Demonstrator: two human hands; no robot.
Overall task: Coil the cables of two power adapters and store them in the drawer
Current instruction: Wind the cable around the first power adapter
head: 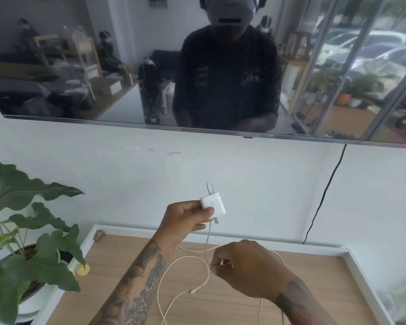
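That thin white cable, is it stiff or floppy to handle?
Probably floppy: the cable sags in loose loops from the adapter onto the wooden top. Likely light too: the right hand lifts it with a fingertip pinch.

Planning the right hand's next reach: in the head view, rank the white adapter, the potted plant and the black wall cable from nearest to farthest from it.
1. White adapter, above the right hand, held by the left hand.
2. Black wall cable, upper right.
3. Potted plant, far left.

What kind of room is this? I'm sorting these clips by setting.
Probably a living room or home office. A large wall-mounted TV hangs above a wood-topped cabinet, a potted plant stands at its left end, and the dark screen reflects shelving and glass doors onto parked cars.
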